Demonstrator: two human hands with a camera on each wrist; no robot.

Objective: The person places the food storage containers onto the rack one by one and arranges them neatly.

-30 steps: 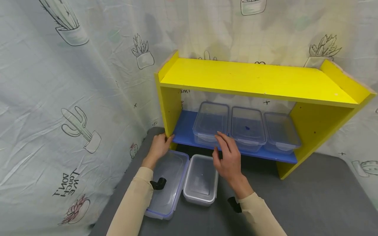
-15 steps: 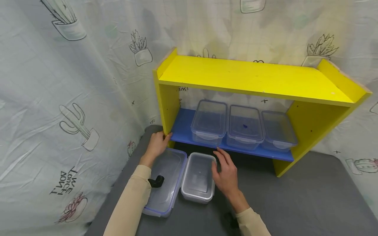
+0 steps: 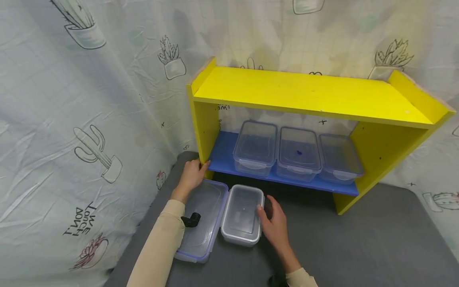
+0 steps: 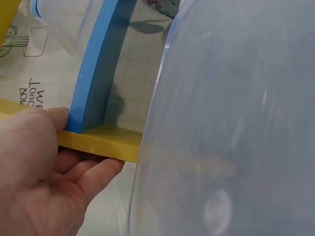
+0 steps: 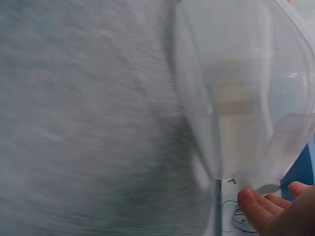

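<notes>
My left hand [image 3: 191,175] grips the lower left side panel of a yellow shelf unit [image 3: 287,85]. In the left wrist view, the thumb is on one side of the yellow panel [image 4: 106,140] and the fingers lie on the other, beside the blue shelf board. My right hand [image 3: 276,223] is at the right edge of a small clear food container [image 3: 242,215] with a pale rim. Its thumb overlaps the lid's rim, and the relaxed fingers stand along the side. In the right wrist view, fingertips [image 5: 251,201] appear near the container's corner; contact is unclear.
A larger blue-rimmed food container [image 3: 206,215] lies left of the small one, partly under my left forearm. Three lidded containers, among them the middle one [image 3: 299,151], stand on the blue board [image 3: 224,153]. A patterned curtain [image 3: 118,99] hangs behind the grey table [image 3: 387,239].
My right hand has come down from in front of the shelved containers to the small container's right edge. The left hand keeps its hold on the panel, and the view has shifted slightly.
</notes>
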